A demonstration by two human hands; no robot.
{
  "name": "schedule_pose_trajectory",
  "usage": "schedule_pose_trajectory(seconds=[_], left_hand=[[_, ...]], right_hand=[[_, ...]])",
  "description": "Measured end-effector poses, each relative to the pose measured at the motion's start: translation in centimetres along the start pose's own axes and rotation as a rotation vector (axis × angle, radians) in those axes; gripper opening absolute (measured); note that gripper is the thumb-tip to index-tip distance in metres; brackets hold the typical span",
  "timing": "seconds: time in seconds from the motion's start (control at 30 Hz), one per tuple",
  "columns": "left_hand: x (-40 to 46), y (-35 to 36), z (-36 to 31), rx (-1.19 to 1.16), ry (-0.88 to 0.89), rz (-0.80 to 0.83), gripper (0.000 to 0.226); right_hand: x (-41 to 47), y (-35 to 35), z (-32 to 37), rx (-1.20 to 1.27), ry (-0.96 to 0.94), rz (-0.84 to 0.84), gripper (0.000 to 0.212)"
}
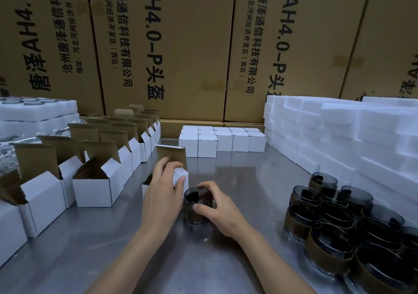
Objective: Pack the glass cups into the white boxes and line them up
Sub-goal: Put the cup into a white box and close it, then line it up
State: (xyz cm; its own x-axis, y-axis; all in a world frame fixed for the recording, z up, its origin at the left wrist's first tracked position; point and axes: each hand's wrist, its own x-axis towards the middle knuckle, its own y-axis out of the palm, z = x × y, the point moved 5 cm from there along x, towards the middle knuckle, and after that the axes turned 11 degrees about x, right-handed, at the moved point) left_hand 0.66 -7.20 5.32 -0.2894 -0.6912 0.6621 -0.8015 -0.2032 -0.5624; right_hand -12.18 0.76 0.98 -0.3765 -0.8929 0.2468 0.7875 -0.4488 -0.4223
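A dark glass cup (196, 212) with a brown paper band stands on the steel table (237, 176) at the centre. My right hand (220, 212) grips it, fingers over the rim and thumb on its side. Just left of the cup stands an open white box (181, 176) with its brown-lined lid (172, 155) up. My left hand (164, 194) holds that box, fingers curled round its front corner. Closed white boxes (222, 138) stand lined up in rows at the back centre.
Several open white boxes (95, 180) stand in rows on the left. More banded dark cups (334, 221) are clustered at the right front. White foam blocks (339, 135) are stacked at the right, foam trays with glasses (34, 110) at the far left. Big cardboard cartons (181, 45) wall off the back.
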Motion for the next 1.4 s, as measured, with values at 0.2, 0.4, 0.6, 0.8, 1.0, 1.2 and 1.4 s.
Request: schedule_pose_trajectory(seconds=[0.2,0.4,0.6,0.8,1.0,1.2,1.4], left_hand=[[0.3,-1.7,0.4,-0.15,0.109,-0.223,0.022],[0.2,1.2,4.9,-0.344,-0.305,0.087,0.055],[0.2,1.2,5.5,-0.277,-0.304,0.004,0.037],[-0.5,0.6,5.0,-0.164,-0.297,-0.114,0.036],[-0.9,-0.1,3.8,-0.169,-0.269,-0.159,0.031],[-0.3,-0.4,4.4,-0.282,-0.298,-0.15,0.026],[0.7,0.4,5.1,-0.392,-0.256,0.047,0.021]], right_hand=[[0.0,-0.2,0.6,-0.002,-0.04,-0.082,0.062],[0.0,0.2,1.3,-0.035,-0.062,-0.126,0.063],[-0.1,0.5,2.1,-0.095,-0.103,-0.186,0.051],[-0.3,0.4,3.2,-0.147,-0.099,-0.339,0.068],[-0.4,0.1,3.1,-0.149,0.001,-0.392,0.05],[-0.4,-0.1,3.1,-0.157,-0.008,-0.405,0.042],[-0.3,-0.3,3.0,-0.142,-0.012,-0.406,0.041]])
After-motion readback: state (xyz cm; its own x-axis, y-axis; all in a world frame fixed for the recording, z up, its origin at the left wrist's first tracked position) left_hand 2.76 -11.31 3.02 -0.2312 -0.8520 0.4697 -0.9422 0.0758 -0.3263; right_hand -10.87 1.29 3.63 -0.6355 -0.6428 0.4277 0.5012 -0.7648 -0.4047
